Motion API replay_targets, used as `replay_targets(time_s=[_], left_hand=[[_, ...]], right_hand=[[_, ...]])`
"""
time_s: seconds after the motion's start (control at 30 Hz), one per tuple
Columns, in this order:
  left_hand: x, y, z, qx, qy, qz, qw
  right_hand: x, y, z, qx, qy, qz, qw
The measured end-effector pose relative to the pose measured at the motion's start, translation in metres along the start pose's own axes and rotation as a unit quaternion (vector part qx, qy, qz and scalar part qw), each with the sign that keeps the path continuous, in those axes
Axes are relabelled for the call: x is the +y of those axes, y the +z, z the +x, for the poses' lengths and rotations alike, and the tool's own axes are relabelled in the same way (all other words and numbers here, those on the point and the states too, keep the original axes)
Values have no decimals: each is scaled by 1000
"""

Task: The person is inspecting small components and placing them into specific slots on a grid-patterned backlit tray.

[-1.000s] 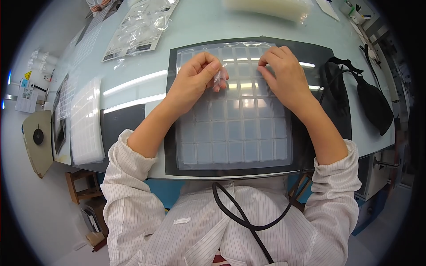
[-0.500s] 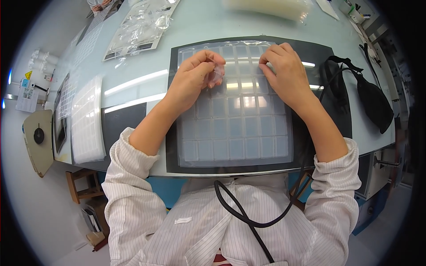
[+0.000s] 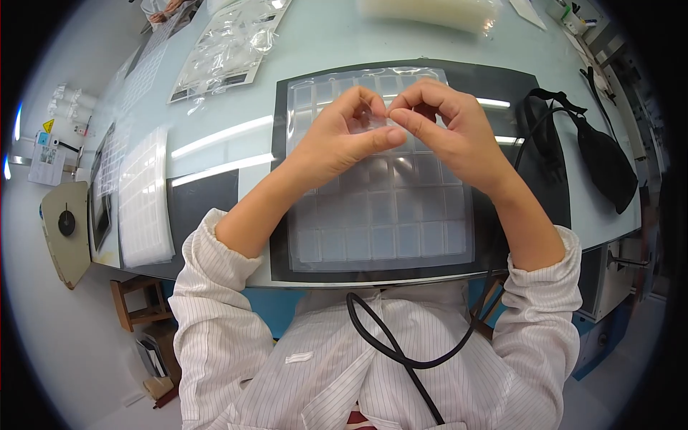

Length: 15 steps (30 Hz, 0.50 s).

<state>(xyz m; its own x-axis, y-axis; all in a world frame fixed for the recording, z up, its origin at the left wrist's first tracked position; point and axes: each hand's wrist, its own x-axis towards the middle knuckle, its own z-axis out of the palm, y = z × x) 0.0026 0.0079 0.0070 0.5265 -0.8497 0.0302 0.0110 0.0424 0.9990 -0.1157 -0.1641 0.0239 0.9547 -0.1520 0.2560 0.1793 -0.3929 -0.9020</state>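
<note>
A clear plastic sheet with a grid of rectangular cells lies flat on a black mat before me. Over its upper half my two hands meet, fingertips almost touching. My left hand is closed around a small clear plastic piece, mostly hidden by the fingers, its thumb pointing right. My right hand pinches with thumb and forefinger beside the left fingertips. What sits in that pinch is too small to make out.
A stack of similar clear sheets stands at the left. Crumpled clear film lies at the back left, a clear roll at the far edge. A black pouch with straps is at the right. A black cable loops over my lap.
My left hand has moved right with the clear plastic piece. My right hand has come left and a little down, so the fingertips of both hands now meet above the sheet.
</note>
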Motion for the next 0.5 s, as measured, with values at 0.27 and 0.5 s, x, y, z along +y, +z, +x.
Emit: replay_targets(time_s=[0.27,0.5], left_hand=[[-6,-12,0,51,-74,-40,995],[-13,-18,2,28,-75,-92,993]], right_hand=[[51,-30,-7,117,-76,-398,907],[46,-32,-6,100,-80,-420,898]])
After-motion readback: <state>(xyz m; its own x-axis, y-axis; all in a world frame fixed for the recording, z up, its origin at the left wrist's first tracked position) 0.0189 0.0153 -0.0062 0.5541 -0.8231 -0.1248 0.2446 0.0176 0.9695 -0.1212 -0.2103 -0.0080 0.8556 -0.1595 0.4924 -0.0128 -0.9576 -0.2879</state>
